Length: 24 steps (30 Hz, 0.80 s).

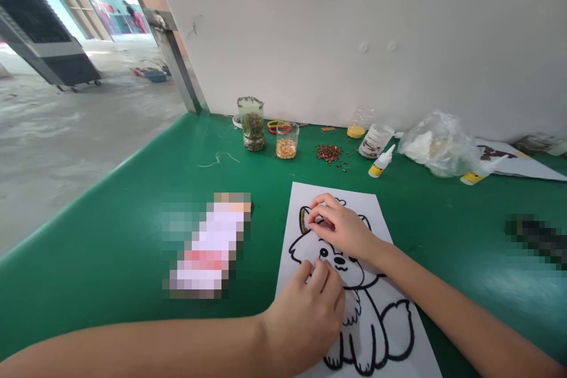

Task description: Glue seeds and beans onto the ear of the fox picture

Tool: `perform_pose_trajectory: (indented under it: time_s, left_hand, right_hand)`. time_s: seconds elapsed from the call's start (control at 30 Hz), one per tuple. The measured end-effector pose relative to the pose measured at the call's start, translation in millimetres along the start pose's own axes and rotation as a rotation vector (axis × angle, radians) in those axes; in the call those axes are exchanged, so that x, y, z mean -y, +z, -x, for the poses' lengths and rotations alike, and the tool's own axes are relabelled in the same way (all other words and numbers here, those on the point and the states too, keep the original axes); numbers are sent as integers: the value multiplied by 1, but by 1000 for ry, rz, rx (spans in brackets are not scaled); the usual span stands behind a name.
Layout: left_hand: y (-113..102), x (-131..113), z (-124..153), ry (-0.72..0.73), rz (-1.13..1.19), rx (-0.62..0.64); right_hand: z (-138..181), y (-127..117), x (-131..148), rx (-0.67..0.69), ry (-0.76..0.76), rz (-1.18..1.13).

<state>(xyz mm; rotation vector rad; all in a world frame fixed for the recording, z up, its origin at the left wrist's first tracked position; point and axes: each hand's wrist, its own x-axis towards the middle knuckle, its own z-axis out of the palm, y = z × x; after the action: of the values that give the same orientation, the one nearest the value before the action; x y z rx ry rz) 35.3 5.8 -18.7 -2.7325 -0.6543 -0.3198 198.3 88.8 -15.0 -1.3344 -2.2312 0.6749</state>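
Observation:
A white sheet of paper [290,212] with a black-outlined cartoon fox [354,271] lies on the green table. The fox's left-side ear [303,221] has small yellowish grains inside its outline. My right hand [343,227] rests over the top of the fox's head, thumb and fingertips drawn together beside that ear. Lower down, my left hand [310,313] is over the side of the fox's face, its fingers curled down toward the paper. Whatever either hand's fingertips hold, if anything, is too small or hidden to make out.
Along the back stand a green cup [252,124] of dark grains, a clear cup [287,144] of corn kernels, a pile of reddish beans [328,153], a white jar [374,140], a glue bottle [381,162] and a plastic bag [436,144]. A blurred-out phone-like object [212,245] lies left.

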Motion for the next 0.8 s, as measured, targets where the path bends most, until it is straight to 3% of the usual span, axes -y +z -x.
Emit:
perform_pose_trajectory:
  time_s: [0.8]
  left_hand:
    - [0, -1, 0, 6, 0, -6]
  right_hand:
    - [-4, -4, -4, 55, -43, -40]
